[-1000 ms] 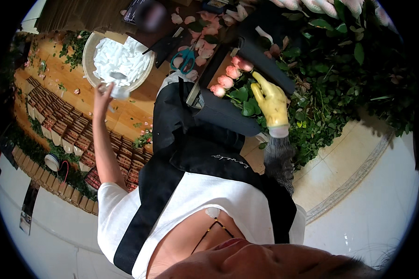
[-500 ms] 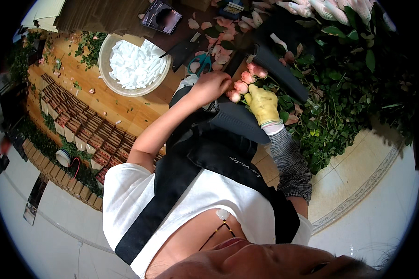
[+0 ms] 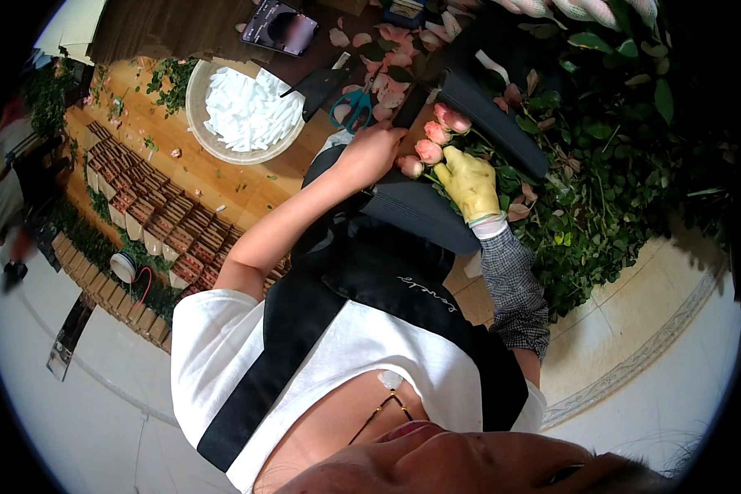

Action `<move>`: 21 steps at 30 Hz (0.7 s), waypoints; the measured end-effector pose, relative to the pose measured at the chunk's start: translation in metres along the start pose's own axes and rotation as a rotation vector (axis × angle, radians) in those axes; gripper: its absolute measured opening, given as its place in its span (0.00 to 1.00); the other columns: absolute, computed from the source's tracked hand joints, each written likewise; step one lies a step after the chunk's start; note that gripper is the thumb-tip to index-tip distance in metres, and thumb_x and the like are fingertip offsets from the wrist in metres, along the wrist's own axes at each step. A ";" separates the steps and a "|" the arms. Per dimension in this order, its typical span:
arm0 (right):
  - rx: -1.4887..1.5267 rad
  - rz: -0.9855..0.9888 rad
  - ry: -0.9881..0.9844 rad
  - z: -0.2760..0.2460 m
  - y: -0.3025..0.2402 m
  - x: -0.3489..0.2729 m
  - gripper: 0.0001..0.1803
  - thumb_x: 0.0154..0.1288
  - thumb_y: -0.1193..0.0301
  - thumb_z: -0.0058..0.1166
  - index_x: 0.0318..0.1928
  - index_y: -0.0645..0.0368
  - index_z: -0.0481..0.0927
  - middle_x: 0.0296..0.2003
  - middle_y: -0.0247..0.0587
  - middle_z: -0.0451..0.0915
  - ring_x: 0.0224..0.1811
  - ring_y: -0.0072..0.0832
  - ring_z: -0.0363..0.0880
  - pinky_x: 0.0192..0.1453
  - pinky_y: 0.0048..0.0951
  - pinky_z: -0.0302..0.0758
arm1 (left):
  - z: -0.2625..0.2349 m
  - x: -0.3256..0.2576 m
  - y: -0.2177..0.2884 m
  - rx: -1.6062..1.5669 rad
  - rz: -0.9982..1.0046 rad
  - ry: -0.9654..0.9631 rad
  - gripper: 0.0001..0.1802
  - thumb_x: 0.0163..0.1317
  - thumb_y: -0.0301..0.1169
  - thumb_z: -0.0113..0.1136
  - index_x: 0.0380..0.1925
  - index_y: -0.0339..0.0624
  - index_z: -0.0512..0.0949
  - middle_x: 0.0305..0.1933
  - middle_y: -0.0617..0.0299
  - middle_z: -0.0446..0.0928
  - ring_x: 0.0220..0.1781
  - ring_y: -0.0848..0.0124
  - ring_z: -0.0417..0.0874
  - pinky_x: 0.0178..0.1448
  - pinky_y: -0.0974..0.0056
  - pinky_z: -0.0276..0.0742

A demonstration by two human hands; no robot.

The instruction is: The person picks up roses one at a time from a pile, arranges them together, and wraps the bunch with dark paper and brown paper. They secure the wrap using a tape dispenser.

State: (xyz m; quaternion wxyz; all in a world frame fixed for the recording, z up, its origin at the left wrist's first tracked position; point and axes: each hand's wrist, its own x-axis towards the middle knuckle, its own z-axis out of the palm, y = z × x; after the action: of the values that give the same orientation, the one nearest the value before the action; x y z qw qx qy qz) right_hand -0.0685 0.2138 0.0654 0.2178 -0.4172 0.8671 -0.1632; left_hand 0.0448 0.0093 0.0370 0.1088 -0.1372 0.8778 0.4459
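Observation:
My right hand [image 3: 471,183], in a yellow glove, is closed around the stems just below several pink roses [image 3: 428,151]. Their heads line up in a slanting row, and most of the stems are hidden by the glove. To the left of the blooms is my bare left hand [image 3: 372,156], fingers drawn together beside a brown strip [image 3: 414,133] between two dark pads. What its fingertips pinch, if anything, is hidden. The lower dark pad [image 3: 420,216] lies under the hands, and the upper one [image 3: 494,123] slants beyond the roses. Blue-handled scissors [image 3: 352,110] lie just beyond my left hand.
A round tub [image 3: 243,115] of white sticks stands at left. A phone [image 3: 280,27] and loose pink petals [image 3: 395,58] lie at the far side. Cut foliage [image 3: 601,181] heaps up at right. Rows of packed brown bundles [image 3: 165,210] cover the left floor.
My left hand has shifted slightly away from me, its fingertips now by the brown strip. My right hand keeps its hold on the roses. At far left, a blurred figure has come further into view.

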 end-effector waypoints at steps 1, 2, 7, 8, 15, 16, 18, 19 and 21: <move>0.004 0.001 0.002 0.000 0.001 -0.001 0.14 0.63 0.63 0.66 0.31 0.55 0.75 0.22 0.44 0.79 0.27 0.45 0.82 0.33 0.44 0.78 | -0.001 -0.001 0.001 -0.013 -0.008 -0.004 0.13 0.69 0.28 0.56 0.50 0.37 0.83 0.47 0.46 0.82 0.48 0.47 0.84 0.51 0.48 0.80; 0.008 0.002 0.004 0.001 0.002 -0.002 0.14 0.62 0.63 0.67 0.31 0.55 0.74 0.22 0.44 0.79 0.26 0.45 0.82 0.33 0.44 0.78 | -0.003 -0.002 0.003 -0.014 -0.022 0.008 0.13 0.70 0.28 0.56 0.50 0.37 0.83 0.47 0.46 0.82 0.48 0.47 0.84 0.51 0.49 0.80; 0.122 0.062 -0.040 -0.007 0.006 -0.006 0.14 0.63 0.64 0.66 0.31 0.56 0.74 0.22 0.45 0.78 0.27 0.47 0.81 0.32 0.45 0.76 | -0.026 -0.001 0.026 -0.195 -0.064 0.046 0.14 0.67 0.28 0.57 0.49 0.35 0.82 0.41 0.44 0.85 0.44 0.46 0.87 0.49 0.50 0.83; 0.148 0.067 -0.044 -0.010 0.006 -0.005 0.14 0.64 0.64 0.66 0.31 0.56 0.74 0.22 0.45 0.78 0.27 0.48 0.81 0.32 0.45 0.76 | -0.029 0.000 0.028 -0.296 -0.034 0.006 0.15 0.69 0.27 0.55 0.52 0.34 0.81 0.39 0.46 0.87 0.43 0.49 0.89 0.49 0.54 0.83; 0.256 0.157 -0.077 -0.018 0.005 -0.009 0.12 0.66 0.65 0.64 0.34 0.58 0.76 0.26 0.49 0.79 0.31 0.50 0.81 0.36 0.45 0.76 | -0.002 0.001 0.020 -0.790 -0.012 -0.200 0.21 0.68 0.19 0.52 0.61 0.29 0.76 0.48 0.49 0.88 0.53 0.63 0.90 0.57 0.62 0.83; 0.303 0.171 -0.070 -0.017 0.006 -0.010 0.12 0.66 0.65 0.64 0.34 0.59 0.76 0.27 0.49 0.79 0.32 0.51 0.81 0.36 0.45 0.76 | -0.002 0.000 0.019 -0.807 -0.021 -0.220 0.22 0.66 0.16 0.52 0.61 0.26 0.75 0.52 0.50 0.87 0.56 0.65 0.88 0.61 0.63 0.82; 0.388 0.216 -0.084 -0.019 0.006 -0.013 0.12 0.68 0.65 0.63 0.38 0.61 0.79 0.32 0.51 0.82 0.36 0.51 0.82 0.39 0.43 0.77 | -0.002 -0.001 0.021 -0.823 -0.010 -0.236 0.22 0.65 0.17 0.53 0.60 0.29 0.77 0.52 0.50 0.87 0.55 0.65 0.89 0.60 0.63 0.82; 0.408 0.229 -0.088 -0.021 0.006 -0.013 0.12 0.68 0.65 0.63 0.39 0.61 0.79 0.32 0.51 0.82 0.36 0.50 0.83 0.40 0.43 0.77 | -0.004 0.000 0.023 -0.818 0.008 -0.245 0.21 0.65 0.17 0.53 0.59 0.30 0.77 0.51 0.50 0.87 0.55 0.65 0.89 0.60 0.63 0.83; 0.450 0.253 -0.095 -0.024 0.004 -0.014 0.11 0.69 0.64 0.63 0.40 0.60 0.80 0.33 0.52 0.83 0.37 0.49 0.83 0.41 0.42 0.78 | -0.001 0.000 0.022 -0.816 0.021 -0.240 0.20 0.65 0.17 0.54 0.58 0.31 0.79 0.51 0.50 0.88 0.54 0.65 0.89 0.60 0.63 0.83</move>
State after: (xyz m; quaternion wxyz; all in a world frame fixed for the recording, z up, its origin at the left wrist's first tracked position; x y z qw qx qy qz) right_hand -0.0759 0.2294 0.0878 0.3643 -0.2538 0.8431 -0.3034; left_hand 0.0378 0.0204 0.0541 0.1424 -0.1072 0.6117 0.7708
